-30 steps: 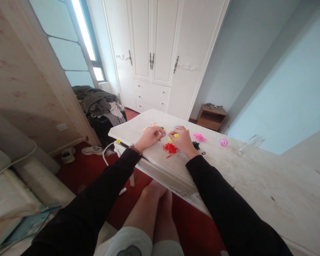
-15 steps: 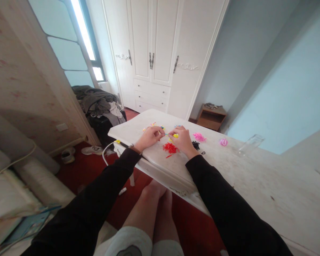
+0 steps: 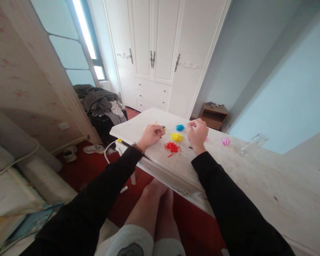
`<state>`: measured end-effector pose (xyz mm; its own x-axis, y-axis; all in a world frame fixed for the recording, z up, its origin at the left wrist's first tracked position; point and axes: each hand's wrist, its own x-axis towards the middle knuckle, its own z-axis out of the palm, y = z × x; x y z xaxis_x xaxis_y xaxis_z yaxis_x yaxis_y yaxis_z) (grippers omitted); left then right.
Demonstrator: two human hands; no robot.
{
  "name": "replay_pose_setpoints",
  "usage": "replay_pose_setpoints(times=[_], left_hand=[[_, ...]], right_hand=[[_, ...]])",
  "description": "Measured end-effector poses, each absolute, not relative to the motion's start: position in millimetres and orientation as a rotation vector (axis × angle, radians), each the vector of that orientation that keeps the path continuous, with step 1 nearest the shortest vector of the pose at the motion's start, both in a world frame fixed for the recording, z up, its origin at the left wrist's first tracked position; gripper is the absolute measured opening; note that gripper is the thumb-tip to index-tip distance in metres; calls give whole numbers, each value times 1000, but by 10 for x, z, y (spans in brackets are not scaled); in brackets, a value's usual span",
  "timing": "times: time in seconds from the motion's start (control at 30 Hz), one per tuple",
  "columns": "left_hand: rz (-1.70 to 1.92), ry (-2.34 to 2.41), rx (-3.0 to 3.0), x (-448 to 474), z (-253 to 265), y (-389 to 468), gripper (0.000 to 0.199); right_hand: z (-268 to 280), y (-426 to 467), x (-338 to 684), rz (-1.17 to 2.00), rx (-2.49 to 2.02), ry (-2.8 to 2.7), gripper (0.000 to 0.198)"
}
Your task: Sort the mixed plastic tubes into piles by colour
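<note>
A thin pale-blue strand point(image 3: 176, 128) runs taut between my two hands above the white table point(image 3: 165, 165). My left hand point(image 3: 153, 136) pinches one end, its fingers closed. The other end goes into the closed fingertips of my right hand point(image 3: 197, 133), which is raised a little higher. Below and between the hands lie piles of small pieces: red point(image 3: 172, 147), yellow point(image 3: 176, 137) and blue point(image 3: 180, 127). A few multicoloured bits point(image 3: 163, 127) show just behind my left hand. My right hand mostly covers a pink pile and a black one.
On the table to the right are a pink ring-shaped bundle point(image 3: 225, 141) and a clear glass point(image 3: 254, 144) lying tilted. A white cable point(image 3: 106, 153) hangs at the left edge. Beyond stand a white wardrobe point(image 3: 160, 46), a clothes heap point(image 3: 98, 101) and a small wooden cabinet point(image 3: 213, 115).
My right hand has moved right and up, away from my left hand, so the blue strand is now stretched long. The yellow and blue piles have come into fuller view.
</note>
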<state>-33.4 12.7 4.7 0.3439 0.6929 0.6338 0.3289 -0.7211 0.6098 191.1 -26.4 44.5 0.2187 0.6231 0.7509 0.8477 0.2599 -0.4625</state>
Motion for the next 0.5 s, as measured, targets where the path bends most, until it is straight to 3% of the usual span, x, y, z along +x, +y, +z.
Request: replay_pose_setpoints(times=[0.27, 0.5], left_hand=[[1302, 871, 2344, -313, 84, 68, 15], [1334, 866, 2328, -319, 118, 36, 18]], right_hand=[[347, -266, 1724, -54, -1159, -1953, 15], [316, -271, 1716, 47, -1109, -1928, 7]])
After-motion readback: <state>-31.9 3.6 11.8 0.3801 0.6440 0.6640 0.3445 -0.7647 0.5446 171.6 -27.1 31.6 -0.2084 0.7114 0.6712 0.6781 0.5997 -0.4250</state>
